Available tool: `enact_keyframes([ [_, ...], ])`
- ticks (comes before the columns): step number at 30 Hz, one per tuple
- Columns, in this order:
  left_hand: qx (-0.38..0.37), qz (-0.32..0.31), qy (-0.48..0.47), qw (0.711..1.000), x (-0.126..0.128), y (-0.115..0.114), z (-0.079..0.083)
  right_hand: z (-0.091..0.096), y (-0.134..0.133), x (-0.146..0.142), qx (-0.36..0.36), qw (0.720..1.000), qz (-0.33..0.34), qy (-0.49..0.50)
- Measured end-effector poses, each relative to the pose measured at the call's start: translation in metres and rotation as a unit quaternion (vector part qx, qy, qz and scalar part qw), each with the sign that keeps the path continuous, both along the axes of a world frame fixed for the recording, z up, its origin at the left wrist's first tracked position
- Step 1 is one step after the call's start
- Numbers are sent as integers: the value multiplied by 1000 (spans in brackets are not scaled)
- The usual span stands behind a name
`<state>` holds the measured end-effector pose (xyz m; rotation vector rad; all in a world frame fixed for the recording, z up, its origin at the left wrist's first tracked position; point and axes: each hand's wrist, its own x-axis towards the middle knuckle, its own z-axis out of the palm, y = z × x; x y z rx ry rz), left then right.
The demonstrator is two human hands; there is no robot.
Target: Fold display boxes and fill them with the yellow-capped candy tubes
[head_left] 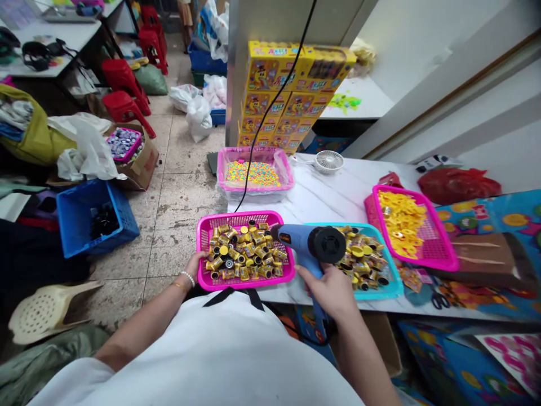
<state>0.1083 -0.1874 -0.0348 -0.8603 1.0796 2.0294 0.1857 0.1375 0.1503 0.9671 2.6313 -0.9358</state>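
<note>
Across the head view, a white, grey-veined counter (321,197) runs beside a tiled floor (177,197), with a pillar (239,56) at its far end. Stacked yellow printed boxes (270,107) stand against the pillar; a small white fan (328,162) lies nearby on the counter. Red stools (122,84) and a blue crate (127,225) holding dark pieces (103,223) occupy the floor at left. Containers: at the near edge, the front pink basket (249,285) holds many yellow-labelled cylinders (249,256), lying at mixed angles. Just to its right, a turquoise basket (395,282) contains similar cylinders. Farther right, another pink basket (439,248) bears loose yellow pieces (401,220). Behind the front basket, a plastic-lined pink tray (288,175) holds small multicoloured beads (253,173). Hands: the left grip (197,266) is closed on the front pink basket's left rim; the right grip (333,290) clasps the handle of a blue heat gun (296,235), its black nozzle directed left, at the same basket's right side.
</note>
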Motion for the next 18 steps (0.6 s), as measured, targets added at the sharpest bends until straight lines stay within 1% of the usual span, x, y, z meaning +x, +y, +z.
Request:
enact_keyframes([
  [2,-5,12,0,1000,2,2,1,0,2,-8,-8,998,30,-57],
  [3,-8,15,-1,1000,3,4,1,0,2,-13,9,997,40,-65],
  [5,-11,19,2,1000,5,9,2,1,2,-25,58,995,60,-56],
  [7,-14,20,10,1000,7,14,4,1,0,-38,81,993,78,-42],
  [9,-23,23,24,999,10,19,6,2,-2,-47,70,991,109,-34],
  [10,-31,25,31,999,12,20,7,3,-4,-49,44,990,130,-35],
  [11,-43,28,39,998,14,21,9,4,-5,-47,1,989,146,-39],
  [13,-82,39,58,994,17,17,11,7,-6,-33,-92,982,158,-49],
  [14,-107,44,67,991,19,13,12,10,-5,-22,-122,979,154,-51],
  [15,-134,46,73,987,20,7,14,15,-3,-7,-135,979,147,-47],
  [16,-159,41,76,983,21,-1,15,20,0,9,-132,980,143,-37],
  [18,-194,12,68,979,22,-18,19,31,6,46,-106,985,133,8],
])
